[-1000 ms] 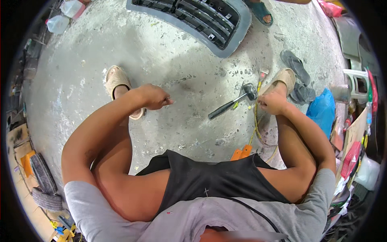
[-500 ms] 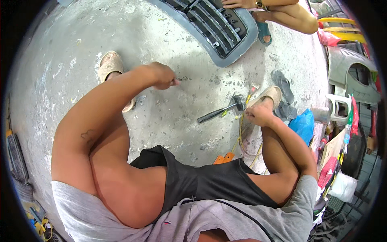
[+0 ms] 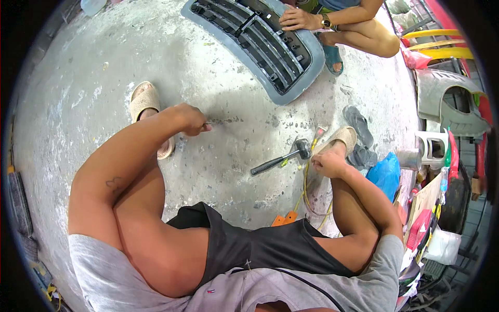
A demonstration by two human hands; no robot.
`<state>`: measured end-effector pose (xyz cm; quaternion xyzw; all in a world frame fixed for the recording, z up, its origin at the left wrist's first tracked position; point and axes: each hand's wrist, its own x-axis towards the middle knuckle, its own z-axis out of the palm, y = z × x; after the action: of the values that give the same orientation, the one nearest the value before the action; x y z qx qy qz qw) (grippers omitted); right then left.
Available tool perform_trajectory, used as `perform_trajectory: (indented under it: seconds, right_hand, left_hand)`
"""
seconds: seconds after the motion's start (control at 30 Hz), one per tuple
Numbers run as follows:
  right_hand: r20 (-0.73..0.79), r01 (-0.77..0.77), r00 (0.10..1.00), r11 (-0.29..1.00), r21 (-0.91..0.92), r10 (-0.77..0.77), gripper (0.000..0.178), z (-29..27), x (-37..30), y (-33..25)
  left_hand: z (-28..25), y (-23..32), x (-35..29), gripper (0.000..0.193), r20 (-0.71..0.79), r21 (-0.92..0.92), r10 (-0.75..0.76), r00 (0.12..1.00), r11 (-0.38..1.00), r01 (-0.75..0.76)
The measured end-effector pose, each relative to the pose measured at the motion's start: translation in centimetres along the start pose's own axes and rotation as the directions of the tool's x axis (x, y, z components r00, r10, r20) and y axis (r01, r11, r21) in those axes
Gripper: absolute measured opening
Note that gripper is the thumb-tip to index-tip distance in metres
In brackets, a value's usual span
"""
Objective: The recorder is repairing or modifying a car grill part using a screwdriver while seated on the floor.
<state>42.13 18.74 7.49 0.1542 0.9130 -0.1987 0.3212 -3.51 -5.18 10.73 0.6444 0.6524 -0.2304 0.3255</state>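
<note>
My left hand (image 3: 191, 120) is held over the concrete floor, beyond my left knee, its fingers closed. A thin dark tip seems to stick out by the thumb, but what it belongs to is hidden in the fist. My right hand (image 3: 329, 163) rests near my right ankle with its fingers curled in; whatever it may hold does not show. Close to it on the floor lies a hammer (image 3: 280, 159) with a black head and black grip. Beside that hammer runs a yellowish cord or hose (image 3: 304, 191).
A grey-framed car grille (image 3: 275, 52) lies ahead, another person's hand (image 3: 300, 19) on its edge. Dark slippers (image 3: 358, 125) and a blue plastic bag (image 3: 385, 176) are at the right, near a white stool (image 3: 432, 145). Orange pieces (image 3: 284, 219) lie between my legs.
My left hand has shifted left and slightly nearer, still closed. The view has tilted, so the grille and floor things sit lower in the picture. My right hand stays by the ankle.
</note>
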Motion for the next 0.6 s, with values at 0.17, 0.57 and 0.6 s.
perform_trajectory:
  seconds: [0.17, 0.57, 0.6]
  right_hand:
    - [0.027, -0.020, 0.999, 1.000, -0.005, 0.020, 0.022, -0.7, 0.0, -0.7]
    - [0.035, -0.030, 0.999, 0.999, -0.018, 0.031, 0.023, -1.3, -0.3, -1.5]
    - [0.034, -0.042, 0.998, 0.999, -0.032, 0.043, 0.024, -1.5, -0.3, -1.7]
  left_hand:
    - [0.1, 0.0, 0.5, 0.050, -0.044, -0.046, 0.048, 0.998, 0.998, -0.050]
    - [-0.1, 1.2, 0.7, 0.052, -0.006, -0.011, 0.070, 0.998, 0.997, -0.070]
    - [0.0, 1.0, 0.8, 0.053, -0.009, -0.016, 0.063, 0.998, 0.998, -0.063]
